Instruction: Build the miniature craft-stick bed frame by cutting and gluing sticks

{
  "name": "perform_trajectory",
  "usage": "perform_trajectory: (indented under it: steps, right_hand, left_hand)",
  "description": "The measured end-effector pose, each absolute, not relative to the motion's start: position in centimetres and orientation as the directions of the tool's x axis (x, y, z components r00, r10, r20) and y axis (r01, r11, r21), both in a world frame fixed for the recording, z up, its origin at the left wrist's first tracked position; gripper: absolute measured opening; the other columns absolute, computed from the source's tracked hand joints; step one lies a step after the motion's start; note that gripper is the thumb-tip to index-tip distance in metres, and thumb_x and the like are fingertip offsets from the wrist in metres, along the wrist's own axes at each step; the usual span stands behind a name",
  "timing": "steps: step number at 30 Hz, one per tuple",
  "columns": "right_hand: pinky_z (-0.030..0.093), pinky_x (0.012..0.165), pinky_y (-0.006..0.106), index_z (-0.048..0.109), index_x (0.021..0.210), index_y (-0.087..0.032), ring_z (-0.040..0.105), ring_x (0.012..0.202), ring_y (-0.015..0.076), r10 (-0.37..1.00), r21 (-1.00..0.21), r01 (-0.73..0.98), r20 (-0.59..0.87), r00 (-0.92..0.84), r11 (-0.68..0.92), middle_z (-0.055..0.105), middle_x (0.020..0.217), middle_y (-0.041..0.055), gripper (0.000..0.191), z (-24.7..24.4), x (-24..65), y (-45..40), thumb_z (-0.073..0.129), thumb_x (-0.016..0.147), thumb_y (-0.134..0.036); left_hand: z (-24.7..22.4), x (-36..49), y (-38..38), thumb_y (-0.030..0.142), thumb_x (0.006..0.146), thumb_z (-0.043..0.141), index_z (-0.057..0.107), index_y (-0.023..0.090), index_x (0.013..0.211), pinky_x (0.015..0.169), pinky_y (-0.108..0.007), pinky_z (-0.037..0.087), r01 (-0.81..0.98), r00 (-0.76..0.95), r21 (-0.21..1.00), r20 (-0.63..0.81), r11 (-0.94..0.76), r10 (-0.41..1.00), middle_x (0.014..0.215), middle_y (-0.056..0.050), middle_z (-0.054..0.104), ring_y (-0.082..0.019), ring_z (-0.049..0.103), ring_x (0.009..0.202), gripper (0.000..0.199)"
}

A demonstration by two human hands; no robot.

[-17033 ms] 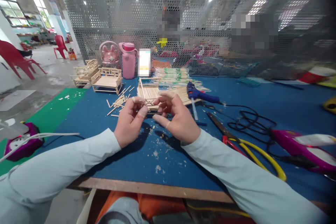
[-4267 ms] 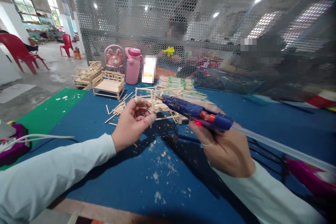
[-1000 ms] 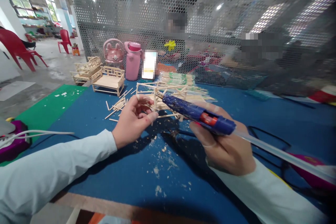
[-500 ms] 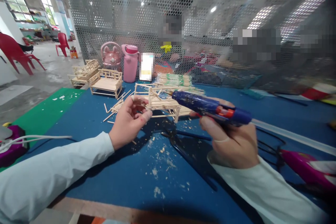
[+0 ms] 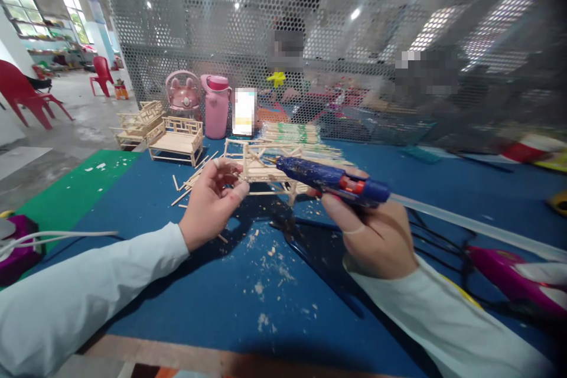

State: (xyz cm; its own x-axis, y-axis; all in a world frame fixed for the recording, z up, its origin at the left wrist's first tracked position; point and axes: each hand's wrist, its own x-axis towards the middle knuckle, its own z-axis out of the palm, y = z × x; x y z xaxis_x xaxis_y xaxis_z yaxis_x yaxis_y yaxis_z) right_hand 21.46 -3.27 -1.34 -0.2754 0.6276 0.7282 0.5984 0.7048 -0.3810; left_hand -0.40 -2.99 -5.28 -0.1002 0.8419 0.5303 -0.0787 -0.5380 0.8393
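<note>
My left hand (image 5: 215, 198) is closed on the left end of a small bench (image 5: 268, 174) built of thin wooden sticks. A blue hot glue gun (image 5: 314, 176) is gripped in my right hand (image 5: 372, 230), its nozzle pointing left at the bench's upper frame. From the gun's rear runs a long translucent glue stick (image 5: 443, 214). Whether the nozzle touches the wood, I cannot tell. Dark-handled pliers (image 5: 316, 269) lie below the bench on the blue table mat (image 5: 186, 307). Loose sticks (image 5: 188, 189) are scattered left of the bench, partly behind my left hand.
Finished-looking stick benches (image 5: 177, 140) stand at the back left, beside a pink bottle (image 5: 216, 109) and a lit phone (image 5: 244, 112). Bundled sticks (image 5: 290, 132) lie behind. A perforated metal screen (image 5: 190, 18) borders the table. Purple power strips (image 5: 509, 271) and cables occupy the sides.
The glue gun in my right hand has moved left, its nozzle now further over the bench's frame. My left hand keeps its hold on the bench. The view has shifted slightly.
</note>
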Motion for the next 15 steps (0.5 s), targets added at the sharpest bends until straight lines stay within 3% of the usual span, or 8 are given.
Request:
perform_trajectory:
  steps: [10, 15]
  right_hand:
    - [0.052, 0.085, 0.041, 0.069, 0.083, -0.022, 0.067, 0.091, 0.0259, 0.67, -0.396, 0.668, 0.712, -0.209, 0.63, 0.072, 0.09, 0.005, 0.024, -1.49, 21.03, -3.52, 0.053, 0.084, -0.04]
    - [0.053, 0.078, 0.04, 0.069, 0.076, -0.024, 0.068, 0.085, 0.0262, 0.71, -0.416, 0.683, 0.671, -0.216, 0.601, 0.07, 0.071, 0.004, 0.028, -1.17, 20.89, -3.71, 0.049, 0.086, -0.041]
  left_hand:
    - [-5.3, -0.37, -3.07, 0.016, 0.075, 0.067, 0.051, 0.02, 0.093, 0.059, -0.018, 0.046, -0.103, -0.104, 0.843, 0.518, -0.527, 0.849, 0.094, 0.0, 0.059, -0.008, 0.055, 0.075, 0.024]
    - [-5.22, -0.39, -3.06, 0.017, 0.074, 0.068, 0.051, 0.02, 0.093, 0.059, -0.018, 0.046, -0.089, -0.108, 0.85, 0.511, -0.52, 0.853, 0.094, -0.001, 0.059, -0.008, 0.056, 0.075, 0.025]
